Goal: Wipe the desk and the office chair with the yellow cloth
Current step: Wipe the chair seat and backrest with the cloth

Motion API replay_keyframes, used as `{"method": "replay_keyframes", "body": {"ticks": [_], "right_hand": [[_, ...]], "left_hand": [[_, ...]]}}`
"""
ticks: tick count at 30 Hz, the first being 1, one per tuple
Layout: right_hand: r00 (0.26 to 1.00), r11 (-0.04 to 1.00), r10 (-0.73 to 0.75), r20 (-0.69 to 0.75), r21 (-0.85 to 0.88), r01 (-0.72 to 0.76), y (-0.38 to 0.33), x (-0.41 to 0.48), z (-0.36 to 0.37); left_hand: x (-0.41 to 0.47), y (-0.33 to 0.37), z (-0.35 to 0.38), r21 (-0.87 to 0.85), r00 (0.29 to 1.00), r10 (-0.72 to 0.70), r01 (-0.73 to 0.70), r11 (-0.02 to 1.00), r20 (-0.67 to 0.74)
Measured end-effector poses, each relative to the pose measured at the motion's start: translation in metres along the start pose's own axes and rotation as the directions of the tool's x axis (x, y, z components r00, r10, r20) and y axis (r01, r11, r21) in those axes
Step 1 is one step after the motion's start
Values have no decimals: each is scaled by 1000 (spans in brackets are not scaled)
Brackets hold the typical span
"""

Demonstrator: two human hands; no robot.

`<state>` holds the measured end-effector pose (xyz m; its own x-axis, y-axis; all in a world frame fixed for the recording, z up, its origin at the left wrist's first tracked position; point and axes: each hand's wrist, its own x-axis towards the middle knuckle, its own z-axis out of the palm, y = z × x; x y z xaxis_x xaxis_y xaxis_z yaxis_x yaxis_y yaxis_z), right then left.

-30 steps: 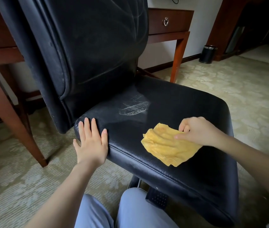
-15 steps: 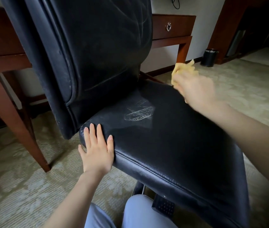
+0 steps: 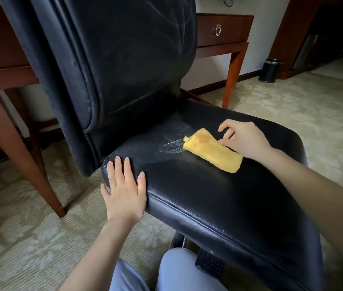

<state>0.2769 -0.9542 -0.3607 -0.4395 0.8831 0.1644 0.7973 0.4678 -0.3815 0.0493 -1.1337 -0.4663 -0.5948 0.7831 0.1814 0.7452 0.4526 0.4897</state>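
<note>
Head view: left hand point(image 3: 124, 194) flat, fingers straight, pressing near-left corner of office chair point(image 3: 229, 206) seat. Right hand point(image 3: 244, 139) fingers curled, pinching right edge of yellow cloth point(image 3: 212, 152). Cloth folded, lying mid-seat, left end touching whitish smear point(image 3: 172, 144). Far behind chair: wooden bench point(image 3: 225, 32). Far right on carpet point(image 3: 292, 114): black bin point(image 3: 270, 70).

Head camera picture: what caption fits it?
Right hand pinches the yellow cloth on the office chair seat beside a whitish smear; left hand rests flat on its edge.
</note>
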Motion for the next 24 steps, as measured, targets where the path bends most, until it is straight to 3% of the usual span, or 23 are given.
{"method": "replay_keyframes", "body": {"ticks": [3,5,7,9,12,16,20,24], "right_hand": [[993,993,-122,-6,-5,122,-5,-5,10],[957,959,-269,105,-63,276,-6,-14,21],[928,938,-283,241,-131,320,0,-22,35],[930,950,-254,266,-113,292,9,-25,48],[961,974,-220,168,-19,226,14,-8,58],[995,986,-88,40,-140,93,13,34,69],[996,982,66,68,-183,-52,3,79,82],[991,982,50,121,-189,-27,-15,100,90]], "left_hand": [[0,1,-1,1,1000,0,0,1000,2],[0,2,0,-2,1000,2,-2,1000,-7],[-1,2,1,-8,1000,7,-7,1000,-25],[-2,2,1,-13,999,8,-9,1000,-37],[-3,3,3,-14,999,8,-8,1000,-47],[-4,3,1,-26,998,18,-19,999,-55],[-4,1,3,-29,998,18,-20,999,-62],[-3,1,4,-12,998,17,-18,1000,-62]]}}
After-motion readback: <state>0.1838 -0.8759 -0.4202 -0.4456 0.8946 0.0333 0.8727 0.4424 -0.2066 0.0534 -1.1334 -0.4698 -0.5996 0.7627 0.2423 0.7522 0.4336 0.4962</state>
